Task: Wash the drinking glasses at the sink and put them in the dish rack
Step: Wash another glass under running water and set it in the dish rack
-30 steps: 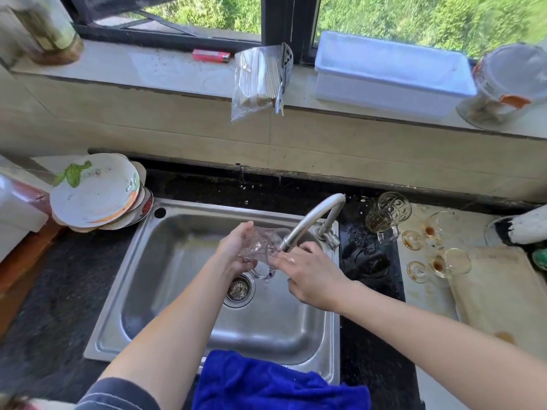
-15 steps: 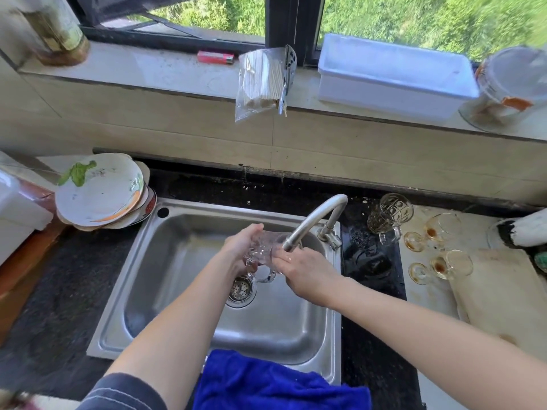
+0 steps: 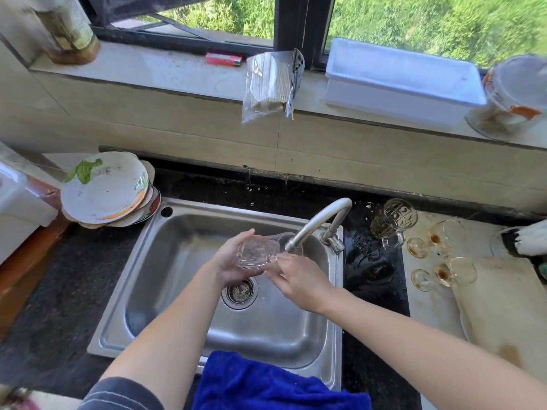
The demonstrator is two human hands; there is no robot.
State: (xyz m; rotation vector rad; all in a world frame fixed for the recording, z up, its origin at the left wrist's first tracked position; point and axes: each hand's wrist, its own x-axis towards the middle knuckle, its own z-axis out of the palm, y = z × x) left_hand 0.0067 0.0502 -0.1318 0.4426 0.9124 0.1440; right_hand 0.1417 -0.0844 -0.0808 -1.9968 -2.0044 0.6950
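A clear drinking glass (image 3: pixel 260 250) lies tilted on its side above the steel sink (image 3: pixel 183 279), its mouth close to the tap spout (image 3: pixel 313 223). My left hand (image 3: pixel 229 261) cups the glass from the left and below. My right hand (image 3: pixel 299 279) holds its lower right edge with the fingers. On the counter to the right stand a patterned glass mug (image 3: pixel 392 221) and two stained stemmed glasses, one further back (image 3: pixel 441 235) and one nearer (image 3: pixel 453 272), lying on their sides. I see no dish rack.
Dirty plates (image 3: pixel 103 190) are stacked left of the sink. A blue cloth (image 3: pixel 266 383) hangs over the sink's front edge. A cutting board (image 3: pixel 506 315) lies at the right. On the window sill sit a white tub (image 3: pixel 402 81), a bag of chopsticks (image 3: pixel 269 84) and a jar (image 3: pixel 68 28).
Both hands have lifted the glass slightly and turned it more onto its side under the spout. The camera has shifted a little.
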